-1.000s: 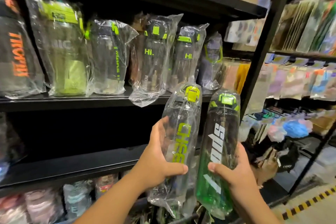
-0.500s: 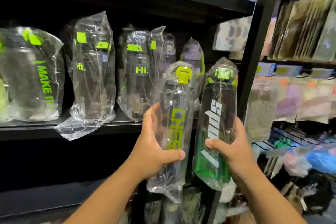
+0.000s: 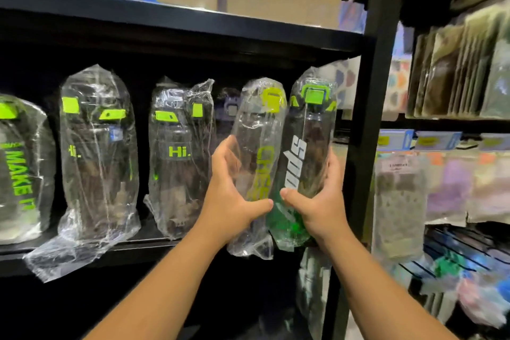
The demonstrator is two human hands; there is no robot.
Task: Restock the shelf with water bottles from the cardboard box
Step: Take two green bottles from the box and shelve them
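left hand [image 3: 231, 203] grasps clear wrapped yellow-green-capped bottle [image 3: 255, 135] | right hand [image 3: 321, 207] grasps green-tinted wrapped bottle [image 3: 310, 143] | both just left of black upright post [image 3: 365, 146], unplaced | black metal shelf [image 3: 154, 246] partly stocked

Centre frame, the left hand [image 3: 231, 201] grips one wrapped bottle [image 3: 259, 163]. The right hand [image 3: 317, 201] grips another [image 3: 306, 152], both bottles touching, before the shelf [image 3: 138, 250].
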